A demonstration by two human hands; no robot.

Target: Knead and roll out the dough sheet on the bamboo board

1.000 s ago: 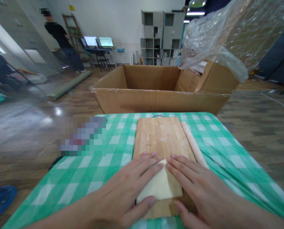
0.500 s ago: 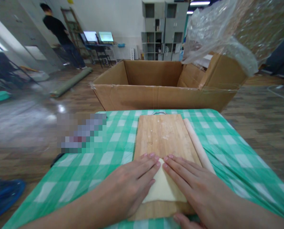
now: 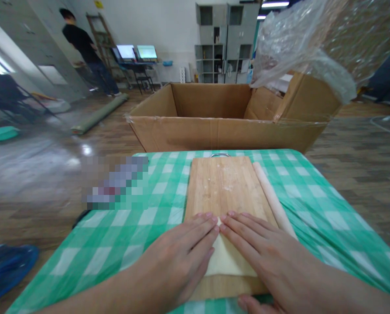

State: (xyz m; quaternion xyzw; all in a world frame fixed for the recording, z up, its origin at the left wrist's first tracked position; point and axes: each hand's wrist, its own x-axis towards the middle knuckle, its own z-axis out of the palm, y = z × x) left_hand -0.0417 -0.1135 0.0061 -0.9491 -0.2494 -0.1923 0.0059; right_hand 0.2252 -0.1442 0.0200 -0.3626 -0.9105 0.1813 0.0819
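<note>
A pale sheet of dough [image 3: 229, 261] lies flat near the front end of a wooden cutting board [image 3: 219, 185]. My left hand [image 3: 185, 253] rests on the dough's left side, fingers stretched out and pointing forward. On the opposite side my right hand [image 3: 263, 248] lies likewise, its fingers extended over the dough and its thumb low by the board's front edge. The fingertips of both hands nearly meet at the far edge of the dough, and the hands cover its sides. Along the board's right side lies a wooden rolling pin [image 3: 275, 200], touched by neither hand.
A green-and-white checked cloth [image 3: 159, 187] covers the table. A blurred-out flat object [image 3: 118, 181] lies at its left edge. Beyond the table stands a large open cardboard box [image 3: 214, 133] with plastic wrap [image 3: 299, 48]. A person [image 3: 87, 52] stands far back left.
My fingertips have drawn slightly closer together over the far edge of the dough, and my left hand has shifted a little to the right. Less of the dough shows between the hands.
</note>
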